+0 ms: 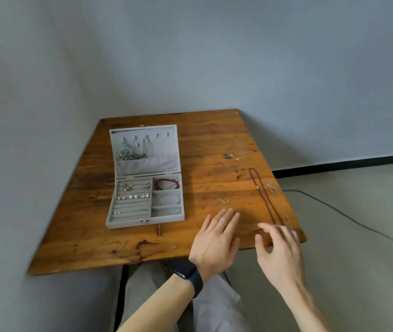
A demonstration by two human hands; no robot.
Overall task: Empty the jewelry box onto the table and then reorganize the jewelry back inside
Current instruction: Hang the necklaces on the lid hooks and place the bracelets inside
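Jewelry box [128,224] open, 1 beaded necklace [264,200] by right hand [280,250], left hand [217,240] flat.

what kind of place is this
Likely a bare room at home, hard to say more: a worn wooden table set in a corner of plain grey walls, an open jewelry box on it, a cable on the floor.
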